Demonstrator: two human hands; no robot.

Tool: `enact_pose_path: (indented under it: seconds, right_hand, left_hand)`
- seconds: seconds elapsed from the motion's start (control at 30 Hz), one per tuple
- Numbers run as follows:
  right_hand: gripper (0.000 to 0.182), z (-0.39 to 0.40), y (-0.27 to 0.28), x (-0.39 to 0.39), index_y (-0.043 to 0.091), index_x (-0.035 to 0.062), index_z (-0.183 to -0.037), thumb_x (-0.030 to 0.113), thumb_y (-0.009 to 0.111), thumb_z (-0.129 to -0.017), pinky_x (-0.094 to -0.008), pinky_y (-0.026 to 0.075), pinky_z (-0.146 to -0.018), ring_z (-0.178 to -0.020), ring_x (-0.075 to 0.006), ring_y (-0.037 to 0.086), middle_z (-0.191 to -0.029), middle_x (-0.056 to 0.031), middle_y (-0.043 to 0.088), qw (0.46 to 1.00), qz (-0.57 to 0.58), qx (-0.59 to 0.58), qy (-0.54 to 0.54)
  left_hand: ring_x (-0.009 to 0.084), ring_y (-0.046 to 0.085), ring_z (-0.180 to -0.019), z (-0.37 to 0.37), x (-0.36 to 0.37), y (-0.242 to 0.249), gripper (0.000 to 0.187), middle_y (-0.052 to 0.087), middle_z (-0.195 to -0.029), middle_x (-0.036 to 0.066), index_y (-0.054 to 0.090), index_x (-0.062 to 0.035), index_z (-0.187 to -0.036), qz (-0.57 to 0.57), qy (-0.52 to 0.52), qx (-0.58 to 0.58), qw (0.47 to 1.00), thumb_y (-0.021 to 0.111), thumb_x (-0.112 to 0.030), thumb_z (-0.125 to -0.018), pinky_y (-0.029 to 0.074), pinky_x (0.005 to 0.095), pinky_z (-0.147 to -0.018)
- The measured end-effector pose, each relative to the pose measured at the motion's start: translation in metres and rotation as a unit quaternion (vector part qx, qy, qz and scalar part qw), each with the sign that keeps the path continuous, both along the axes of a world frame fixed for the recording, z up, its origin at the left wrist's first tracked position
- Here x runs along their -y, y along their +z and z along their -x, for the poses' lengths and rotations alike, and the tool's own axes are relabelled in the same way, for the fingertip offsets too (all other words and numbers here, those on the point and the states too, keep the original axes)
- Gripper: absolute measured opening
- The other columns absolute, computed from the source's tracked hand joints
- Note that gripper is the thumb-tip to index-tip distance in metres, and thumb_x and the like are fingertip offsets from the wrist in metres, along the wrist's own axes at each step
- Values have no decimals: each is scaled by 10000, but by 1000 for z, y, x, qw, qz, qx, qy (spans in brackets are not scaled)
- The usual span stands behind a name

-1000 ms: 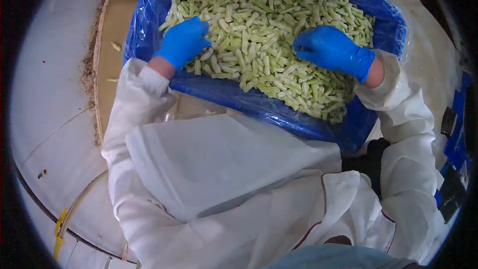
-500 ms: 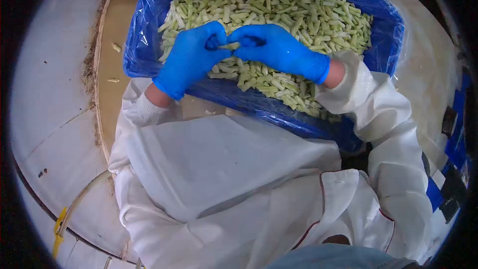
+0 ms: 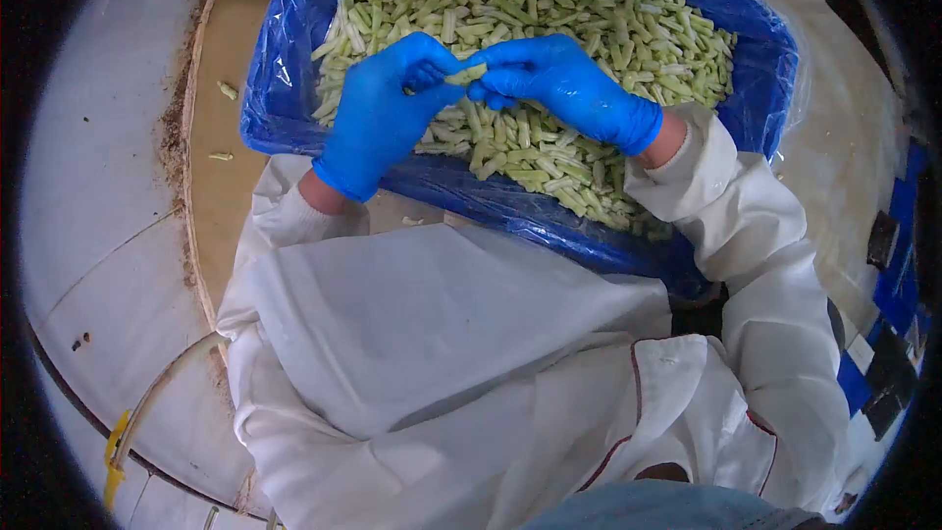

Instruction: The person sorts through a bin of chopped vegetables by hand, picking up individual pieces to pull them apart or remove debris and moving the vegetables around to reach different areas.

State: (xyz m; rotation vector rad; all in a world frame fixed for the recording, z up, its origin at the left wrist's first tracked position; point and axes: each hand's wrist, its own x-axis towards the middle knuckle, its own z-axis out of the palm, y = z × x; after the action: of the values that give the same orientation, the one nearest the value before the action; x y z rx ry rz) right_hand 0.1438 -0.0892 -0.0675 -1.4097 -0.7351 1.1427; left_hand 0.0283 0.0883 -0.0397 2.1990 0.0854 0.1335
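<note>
Between my gloved hands is a pale green vegetable stick [image 3: 466,75], held above the heap by its two ends. My left hand [image 3: 385,110], in a blue glove, is closed on its left end with thumb and fingertips. My right hand [image 3: 564,88], in a matching glove, pinches the right end. Below them a large heap of cut pale green vegetable pieces [image 3: 530,0] fills a blue crate [image 3: 760,69] lined with clear plastic film. The exact kind of vegetable I cannot make out.
The crate rests on a tan table [image 3: 231,39], where a couple of stray vegetable pieces [image 3: 227,90] lie left of it. My white apron [image 3: 432,324] hangs against the crate's near side. Pale flooring [image 3: 108,265] stretches away at the left.
Both hands have shifted slightly, and the fingers have turned so more of the vegetable stick shows. It stays between the two hands. The crate has not visibly moved.
</note>
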Motion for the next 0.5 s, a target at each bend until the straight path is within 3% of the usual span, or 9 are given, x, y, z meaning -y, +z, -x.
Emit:
enact_pose_path:
  seconds: [0.03, 0.17, 0.23, 0.33, 0.4, 0.5]
  right_hand:
    - [267, 0, 0, 0, 602, 10, -1105, 167, 566, -892, -251, 483, -748, -787, -111, 593, -902, -66, 649, 1000, -12, 7, -9]
    - [306, -1, 1, -1, 589, 22, -1150, 155, 593, -874, -248, 475, -771, -813, -108, 586, -937, -70, 644, 1000, 9, 10, -25]
    - [291, 3, -4, 0, 617, 16, -1101, 156, 613, -846, -243, 480, -746, -787, -89, 585, -904, -57, 656, 998, 1, 6, -61]
    - [284, 0, -9, -1, 630, 5, -1072, 157, 621, -833, -243, 482, -731, -770, -85, 583, -888, -51, 660, 998, 16, 10, -64]
    - [280, -7, -13, 5, 630, -2, -1066, 157, 615, -837, -245, 482, -727, -764, -91, 582, -883, -52, 658, 998, 36, 28, -50]
    - [257, -13, -17, 8, 637, -3, -1043, 165, 590, -854, -253, 483, -713, -740, -97, 583, -853, -51, 656, 996, 58, 58, -27]
  left_hand:
    - [101, 594, -669, 0, 1, 2, 188, 614, -748, 29, 587, -30, -847, -51, 2, 25, 998, 708, 6, -707, 489, 242, -628]
    - [106, 587, -650, -1, 3, 10, 158, 619, -744, 32, 592, -38, -828, -8, 38, 19, 999, 696, 3, -716, 475, 234, -617]
    - [101, 579, -647, 1, -5, 12, 136, 624, -744, 34, 597, -42, -825, -3, 50, 39, 998, 683, -3, -727, 466, 233, -611]
    - [104, 569, -625, 10, -56, 22, 130, 626, -730, 33, 606, -44, -835, 31, 231, 53, 971, 685, -38, -732, 463, 249, -599]
    - [101, 563, -605, 30, -128, 19, 132, 637, -708, 37, 620, -39, -825, -69, 360, 33, 930, 697, -77, -725, 466, 270, -590]
    - [128, 591, -606, 85, -236, -20, 173, 647, -683, 56, 652, -53, -832, -211, 417, -1, 884, 723, -125, -692, 472, 290, -589]
